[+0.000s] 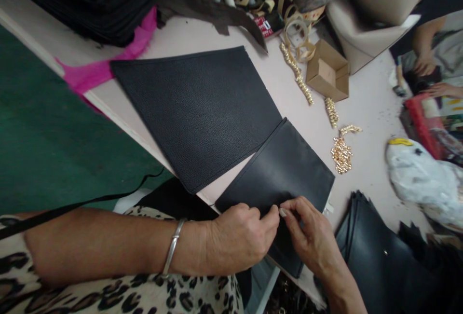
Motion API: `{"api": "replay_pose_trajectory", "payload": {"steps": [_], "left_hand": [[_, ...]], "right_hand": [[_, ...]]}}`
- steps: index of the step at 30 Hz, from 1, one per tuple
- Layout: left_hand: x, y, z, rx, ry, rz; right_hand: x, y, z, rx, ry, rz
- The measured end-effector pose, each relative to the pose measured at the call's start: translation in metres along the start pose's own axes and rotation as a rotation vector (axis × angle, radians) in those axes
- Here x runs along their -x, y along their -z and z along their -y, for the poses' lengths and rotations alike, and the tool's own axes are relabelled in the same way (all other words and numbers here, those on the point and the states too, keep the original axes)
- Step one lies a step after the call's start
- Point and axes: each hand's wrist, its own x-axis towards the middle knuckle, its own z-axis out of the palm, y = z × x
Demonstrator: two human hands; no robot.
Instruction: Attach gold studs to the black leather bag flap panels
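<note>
A smooth black leather panel (289, 159) lies on the table edge in front of me. Over its lower part, my left hand (240, 237) and my right hand (311, 234) meet, their fingertips almost touching. Both are closed in a pinch; whatever sits between the fingers is too small and hidden to name. Beyond this panel, partly against its top corner, rests a larger pebbled black leather panel (198, 106). Small gold metal pieces (342, 155) form a loose heap to the right, and strings of similar gold pieces (296, 73) lie farther back.
A small cardboard box (328, 75) stands near the gold strings. Stacked black leather pieces (379, 256) lie at right, a white plastic bag (423, 179) beyond. Black material (90, 0) on pink cloth (90, 75) fills the back left. Another person's hands (427, 65) work at far right.
</note>
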Motion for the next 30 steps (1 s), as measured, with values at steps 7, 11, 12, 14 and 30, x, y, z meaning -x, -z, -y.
{"api": "replay_pose_trajectory", "payload": {"steps": [7, 11, 12, 14, 30], "left_hand": [[0.002, -0.002, 0.002, 0.003, -0.013, -0.022], [0.002, -0.003, 0.002, -0.001, -0.012, -0.020], [0.002, -0.003, 0.001, -0.002, -0.012, -0.018], [0.002, -0.003, 0.001, 0.003, -0.011, -0.014], [0.002, 0.003, 0.004, 0.018, -0.032, -0.033]], "right_hand": [[-0.013, 0.010, 0.005, 0.023, -0.219, 0.088], [-0.025, 0.017, 0.005, 0.027, -0.241, 0.187], [-0.027, 0.018, 0.006, 0.029, -0.238, 0.202], [-0.031, 0.019, 0.006, 0.031, -0.231, 0.208], [-0.027, 0.021, -0.005, -0.259, -0.270, 0.220]]}}
